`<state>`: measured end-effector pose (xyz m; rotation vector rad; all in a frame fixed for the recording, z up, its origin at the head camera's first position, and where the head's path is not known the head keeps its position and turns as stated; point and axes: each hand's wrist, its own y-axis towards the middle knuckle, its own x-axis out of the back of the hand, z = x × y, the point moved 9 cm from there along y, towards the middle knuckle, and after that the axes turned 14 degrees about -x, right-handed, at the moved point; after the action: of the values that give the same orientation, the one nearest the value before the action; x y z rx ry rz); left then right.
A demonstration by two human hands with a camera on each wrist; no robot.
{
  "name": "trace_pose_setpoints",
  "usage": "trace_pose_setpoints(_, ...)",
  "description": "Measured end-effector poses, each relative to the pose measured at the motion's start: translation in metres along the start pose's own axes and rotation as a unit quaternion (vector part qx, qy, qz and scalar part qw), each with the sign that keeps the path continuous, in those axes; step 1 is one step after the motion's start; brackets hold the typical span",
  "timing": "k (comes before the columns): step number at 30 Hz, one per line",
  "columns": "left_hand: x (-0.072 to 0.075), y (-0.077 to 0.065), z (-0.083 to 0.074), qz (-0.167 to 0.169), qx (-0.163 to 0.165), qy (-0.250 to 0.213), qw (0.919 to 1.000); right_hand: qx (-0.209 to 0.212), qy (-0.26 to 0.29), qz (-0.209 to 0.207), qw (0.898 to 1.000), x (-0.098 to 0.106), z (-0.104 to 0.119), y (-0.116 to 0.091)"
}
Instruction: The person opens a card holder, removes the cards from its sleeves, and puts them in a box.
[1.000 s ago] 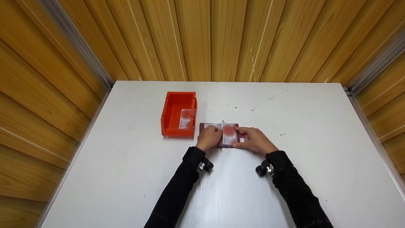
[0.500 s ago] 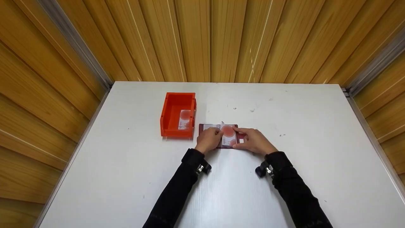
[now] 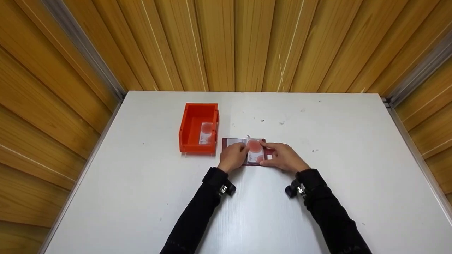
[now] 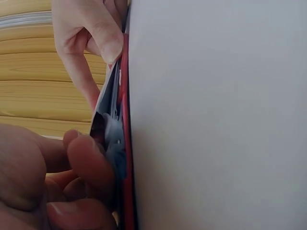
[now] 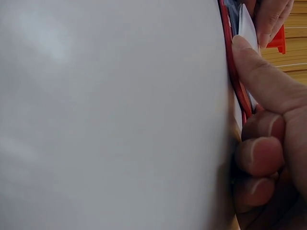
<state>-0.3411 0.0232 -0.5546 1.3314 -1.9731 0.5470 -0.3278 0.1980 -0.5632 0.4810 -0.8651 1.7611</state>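
Noted plank wall [image 3: 247, 46] behind white counter [image 3: 123, 197]. Logged red bin [image 3: 197, 148] on counter, then open wallet [image 3: 235, 140] near its right side. Recorded right hand [image 3: 284, 157] gripping wallet's right end between thumb and fingers. Found left hand [image 3: 232, 157] with fingers curled at left edge of card [image 3: 255, 150]; could not tell whether pinched or merely touched. Located card on wallet's right half, pink circle toward wall. Saw second card [image 3: 205, 133] in bin.

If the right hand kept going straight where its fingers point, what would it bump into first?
The right hand already touches the white card with the pink circle, so that comes first. Just past it, the left hand looks next, though height is hard to judge.
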Motion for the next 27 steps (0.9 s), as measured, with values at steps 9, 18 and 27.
trace_pose_setpoints(9,0.0037,-0.0026,0.0041,-0.014,-0.006,-0.034,0.9993,-0.010,0.003,0.001,1.000,0.0001,-0.0004,-0.0009)
trace_pose_setpoints(18,0.0054,-0.0032,0.0031,-0.016,-0.012,-0.039,0.9990,-0.008,-0.004,-0.004,1.000,-0.0008,0.0007,0.0006)
trace_pose_setpoints(27,0.0096,-0.0090,0.0041,-0.020,-0.012,-0.072,0.9971,-0.006,-0.009,-0.002,1.000,-0.0012,0.0012,-0.0004)
